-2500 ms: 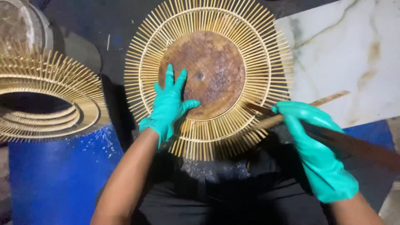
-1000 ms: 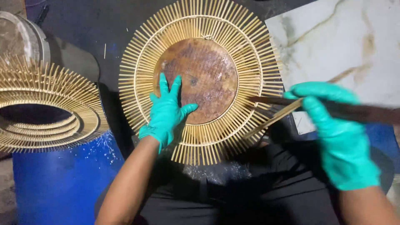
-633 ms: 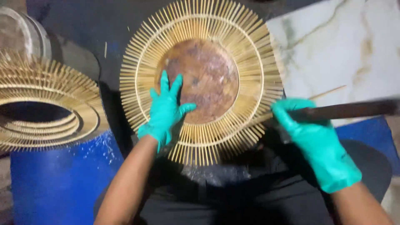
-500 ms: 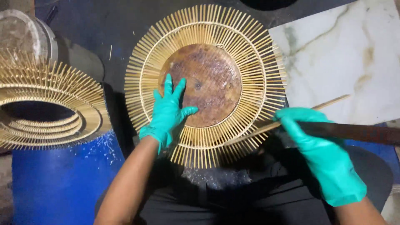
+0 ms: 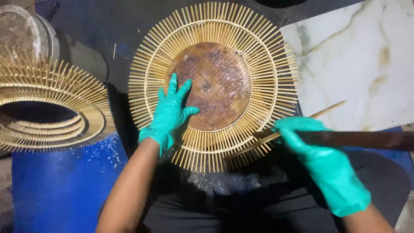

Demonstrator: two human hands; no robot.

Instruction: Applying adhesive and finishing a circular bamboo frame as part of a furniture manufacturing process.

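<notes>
Now | my left hand [image 5: 170, 114] flat, open, pinning the sunburst stick frame [image 5: 213, 80] | right hand [image 5: 321, 162] closed round dark blade [image 5: 366, 139], trimming lower-right spokes | most spokes even already.

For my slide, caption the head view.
Gloved left hand steadies a sunburst bamboo frame; right hand grips a dark blade.

Dark floor [image 5: 108, 26] carried the surroundings. A white marble-patterned slab [image 5: 358, 64] lay flat at upper right. A blue drum [image 5: 64, 185] stood at lower left, its top bearing a stack of stick-spoked rings [image 5: 51, 108]. A grey round lid [image 5: 26, 30] rested at upper left. The round stick frame [image 5: 211, 82] with its rusty brown centre disc [image 5: 215, 86] sat over the person's dark-clothed lap [image 5: 224, 203], overhanging the floor.
</notes>
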